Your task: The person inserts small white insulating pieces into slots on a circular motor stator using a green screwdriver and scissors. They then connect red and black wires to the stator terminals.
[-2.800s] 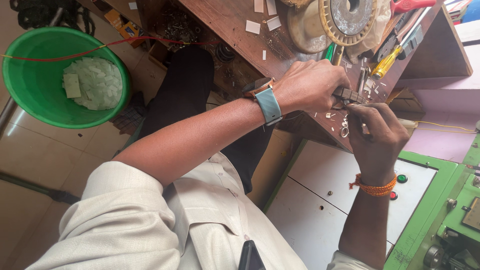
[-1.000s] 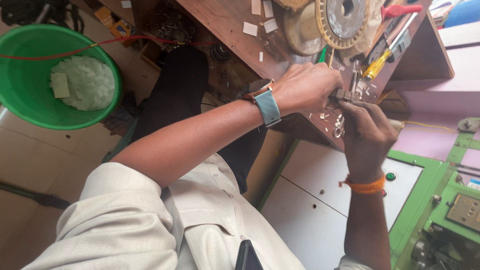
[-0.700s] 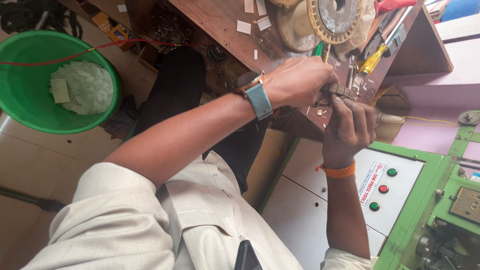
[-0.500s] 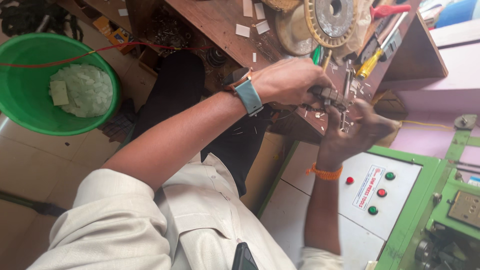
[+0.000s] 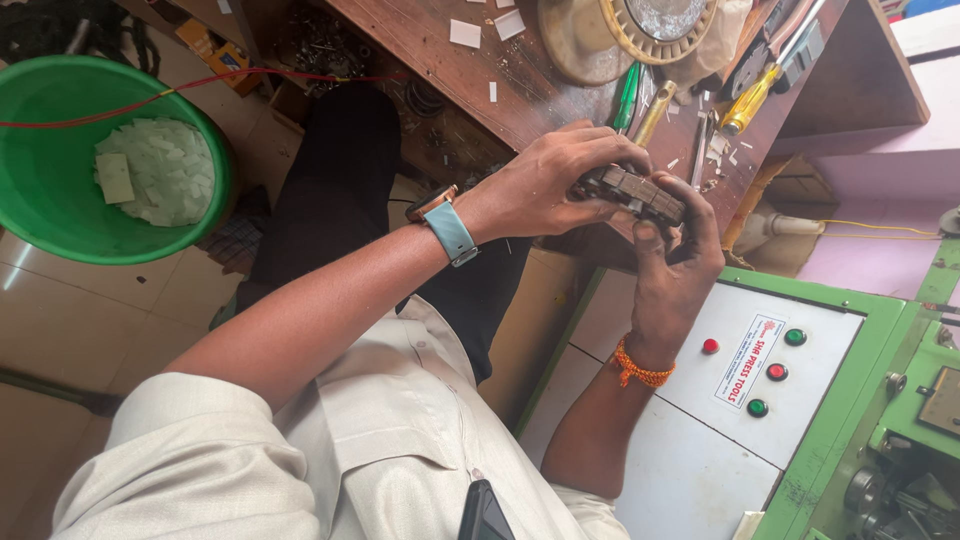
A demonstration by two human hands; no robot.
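1. Your left hand [image 5: 555,185] is gripping a dark ring-shaped metal part [image 5: 632,191] from above, with the fingers curled down and clamped on its near edge.
2. Your right hand [image 5: 672,262] is coming up from below, and its fingers are wrapping over the far side of the same part, clamped on it too.
3. You are holding the part in the air between both hands, just off the near edge of the wooden workbench [image 5: 470,75] and above the grey control panel [image 5: 740,400].
4. You are wearing a watch with a pale blue strap [image 5: 447,225] on your left wrist and an orange thread band [image 5: 637,366] on your right wrist.
5. Screwdrivers are lying on the bench just beyond your hands: one with a green handle [image 5: 626,98] and one with a yellow handle [image 5: 748,102].
6. A round, toothed wheel-like piece [image 5: 655,22] is sitting further back on the bench, among small white paper scraps [image 5: 465,33].
7. A green plastic tub [image 5: 70,225] is standing on the floor well off to your left, and white cut pieces [image 5: 160,170] are lying inside it.
8. Red and green buttons [image 5: 777,371] are showing on the panel beside your right forearm.
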